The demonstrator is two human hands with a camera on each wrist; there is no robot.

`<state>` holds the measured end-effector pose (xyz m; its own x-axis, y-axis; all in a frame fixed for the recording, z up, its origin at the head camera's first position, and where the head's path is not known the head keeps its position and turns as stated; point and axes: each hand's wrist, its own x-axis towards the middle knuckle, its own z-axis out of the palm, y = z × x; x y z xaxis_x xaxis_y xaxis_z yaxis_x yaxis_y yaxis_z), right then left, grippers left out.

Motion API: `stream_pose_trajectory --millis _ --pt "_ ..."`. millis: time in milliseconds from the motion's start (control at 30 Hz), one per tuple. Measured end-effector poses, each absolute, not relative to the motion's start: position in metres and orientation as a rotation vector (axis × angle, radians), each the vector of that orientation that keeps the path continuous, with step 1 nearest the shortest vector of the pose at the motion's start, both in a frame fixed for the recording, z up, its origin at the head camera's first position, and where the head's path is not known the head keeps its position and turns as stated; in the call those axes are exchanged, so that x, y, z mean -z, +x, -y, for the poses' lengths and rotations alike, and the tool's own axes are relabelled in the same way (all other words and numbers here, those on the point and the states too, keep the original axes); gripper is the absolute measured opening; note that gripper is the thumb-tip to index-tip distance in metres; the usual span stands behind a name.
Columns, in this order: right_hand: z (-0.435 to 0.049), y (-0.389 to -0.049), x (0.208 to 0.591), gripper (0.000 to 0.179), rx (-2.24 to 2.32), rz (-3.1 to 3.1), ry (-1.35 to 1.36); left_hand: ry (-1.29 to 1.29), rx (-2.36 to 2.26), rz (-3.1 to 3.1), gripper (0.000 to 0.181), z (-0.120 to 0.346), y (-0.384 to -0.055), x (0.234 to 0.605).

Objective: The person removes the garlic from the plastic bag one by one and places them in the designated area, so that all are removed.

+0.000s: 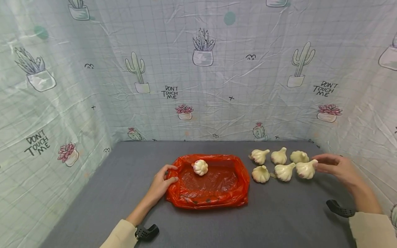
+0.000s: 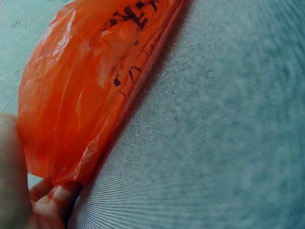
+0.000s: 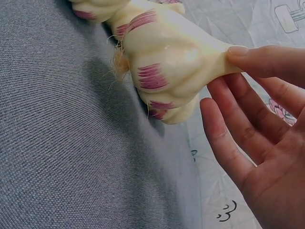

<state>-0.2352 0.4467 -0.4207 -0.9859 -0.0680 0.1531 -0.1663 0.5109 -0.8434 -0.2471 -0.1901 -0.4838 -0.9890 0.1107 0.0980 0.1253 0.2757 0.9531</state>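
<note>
My right hand (image 1: 341, 170) pinches the stem of a garlic bulb (image 3: 164, 62) between thumb and fingers. This bulb is cream with purple streaks and wispy roots, and it hangs just over the grey cloth, its shadow beneath. At the left end of a red plastic bag (image 1: 214, 205), my left hand (image 1: 160, 182) holds the side, thumb and fingers around it. The bag stands open in a shallow rectangular shape, with dark print on its outer side. Inside it, toward the back left, lies one garlic bulb (image 1: 200, 167).
Several more garlic bulbs stand in two rows right of the bag, among them a front one (image 1: 284, 172) and a back one (image 1: 278, 156). A curtain (image 1: 229, 75) printed with potted cacti encloses the grey table (image 1: 279, 213) at the back and sides.
</note>
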Motion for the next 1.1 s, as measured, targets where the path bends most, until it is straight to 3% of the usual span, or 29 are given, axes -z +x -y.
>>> stream_pose_trajectory --millis 1100 --pt "-0.453 -0.241 0.435 0.019 -1.569 2.659 0.234 -0.225 1.873 2.484 0.034 0.189 -0.248 0.485"
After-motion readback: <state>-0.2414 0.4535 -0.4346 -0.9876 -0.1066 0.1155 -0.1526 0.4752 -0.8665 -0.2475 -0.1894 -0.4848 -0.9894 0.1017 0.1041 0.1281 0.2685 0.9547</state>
